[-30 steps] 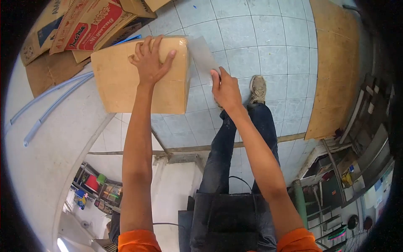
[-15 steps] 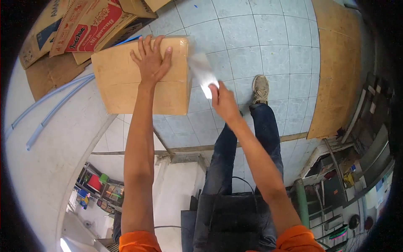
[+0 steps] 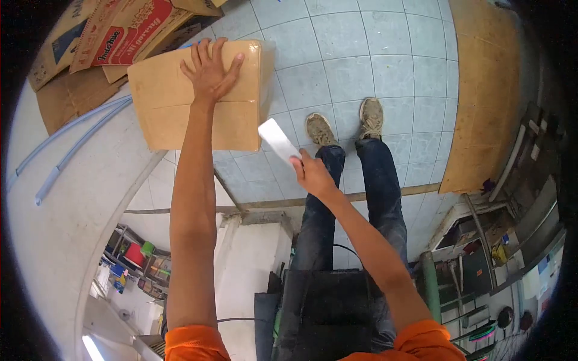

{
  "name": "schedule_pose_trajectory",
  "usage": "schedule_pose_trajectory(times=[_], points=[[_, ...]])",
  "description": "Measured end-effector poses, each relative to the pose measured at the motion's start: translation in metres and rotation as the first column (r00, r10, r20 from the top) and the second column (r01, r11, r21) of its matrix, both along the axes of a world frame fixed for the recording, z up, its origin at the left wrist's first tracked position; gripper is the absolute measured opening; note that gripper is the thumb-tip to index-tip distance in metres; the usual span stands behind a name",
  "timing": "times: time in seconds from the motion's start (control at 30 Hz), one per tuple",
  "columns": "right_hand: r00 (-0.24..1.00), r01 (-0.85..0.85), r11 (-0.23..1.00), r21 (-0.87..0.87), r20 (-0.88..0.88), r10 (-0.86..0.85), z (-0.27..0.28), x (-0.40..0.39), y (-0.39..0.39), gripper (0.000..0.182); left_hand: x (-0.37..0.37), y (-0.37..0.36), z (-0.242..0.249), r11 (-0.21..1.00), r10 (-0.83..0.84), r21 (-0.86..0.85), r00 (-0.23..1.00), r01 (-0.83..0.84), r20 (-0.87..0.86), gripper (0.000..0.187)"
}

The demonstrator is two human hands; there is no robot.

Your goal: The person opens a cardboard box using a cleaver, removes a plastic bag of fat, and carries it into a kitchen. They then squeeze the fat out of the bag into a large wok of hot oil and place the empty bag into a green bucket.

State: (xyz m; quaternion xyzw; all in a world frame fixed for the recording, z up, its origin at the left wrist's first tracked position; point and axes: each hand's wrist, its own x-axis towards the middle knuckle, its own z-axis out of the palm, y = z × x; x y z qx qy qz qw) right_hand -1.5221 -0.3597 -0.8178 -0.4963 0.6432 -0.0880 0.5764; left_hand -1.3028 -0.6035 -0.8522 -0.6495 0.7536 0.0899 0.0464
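Note:
My left hand (image 3: pixel 214 72) lies flat with spread fingers on the upper face of a brown cardboard box (image 3: pixel 174 114). Clear tape glints along the box's right edge. My right hand (image 3: pixel 314 174) is closed around one end of a flat, whitish, rectangular object (image 3: pixel 278 139), whose exact kind I cannot tell. Its free end points up and left, close to the box's lower right corner.
Flattened printed cartons (image 3: pixel 123 36) are heaped at upper left, beside pale blue tubes (image 3: pixel 78 144) on a white surface. Two shoes (image 3: pixel 371 117) stand on the tiled floor. A cardboard sheet (image 3: pixel 486 96) lies at right, with racks of tools (image 3: pixel 475 283) below it.
My right hand has moved down and slightly left with the whitish object, which was blurred near the box's right side. My left hand stays spread on the box. A second shoe now shows.

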Motion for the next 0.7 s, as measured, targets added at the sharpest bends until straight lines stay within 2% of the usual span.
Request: schedule_pose_trajectory(times=[0.07, 0.2, 0.33, 0.4, 0.43, 0.5, 0.53, 0.6, 0.67, 0.7], points=[[0.996, -0.088, 0.996, 0.03, 0.016, 0.088, 0.001, -0.013, -0.004, 0.036, -0.002, 0.001, 0.0, 1.0, 0.003, -0.017, 1.0, -0.003, 0.0, 0.065], [0.992, -0.088, 0.996, -0.034, 0.083, 0.091, -0.012, -0.014, 0.001, 0.035, 0.0, 0.0, -0.005, 0.999, 0.004, -0.043, 1.0, -0.003, 0.018, 0.067], [0.997, -0.004, 1.0, 0.006, 0.082, 0.004, 0.0, 0.004, 0.024, 0.033, 0.003, 0.011, 0.0, 1.0, 0.017, -0.02, 1.0, -0.017, 0.026, 0.067], [0.986, -0.127, 0.989, 0.075, 0.119, 0.117, 0.003, -0.011, 0.016, 0.039, -0.002, 0.009, 0.006, 0.995, 0.057, 0.078, 0.998, -0.058, 0.025, 0.075], [0.987, -0.124, 0.99, 0.059, 0.105, 0.118, 0.001, -0.022, 0.015, 0.039, -0.006, 0.005, 0.007, 0.996, 0.056, 0.062, 0.998, -0.056, 0.012, 0.075], [0.956, -0.282, 0.958, 0.051, 0.098, 0.277, 0.0, -0.04, 0.018, 0.037, -0.009, 0.004, 0.01, 0.988, 0.058, 0.138, 0.992, -0.073, 0.109, 0.097], [0.957, -0.278, 0.96, 0.044, 0.094, 0.273, -0.007, -0.047, 0.02, 0.037, -0.014, 0.001, 0.015, 0.989, 0.055, 0.13, 0.993, -0.068, 0.107, 0.097], [0.987, 0.018, 0.993, -0.115, 0.161, 0.001, -0.02, -0.058, 0.031, 0.034, -0.023, 0.003, 0.025, 0.967, 0.002, 0.248, 0.975, -0.058, 0.223, 0.117], [0.995, 0.003, 0.997, -0.073, 0.103, 0.005, -0.005, -0.066, 0.0, 0.036, -0.022, 0.006, 0.026, 0.966, -0.014, 0.253, 0.974, -0.045, 0.227, 0.12], [0.987, 0.118, 0.987, -0.105, 0.121, -0.105, -0.005, -0.063, -0.014, 0.036, -0.023, 0.004, 0.025, 0.967, -0.028, 0.252, 0.975, -0.029, 0.221, 0.123]])
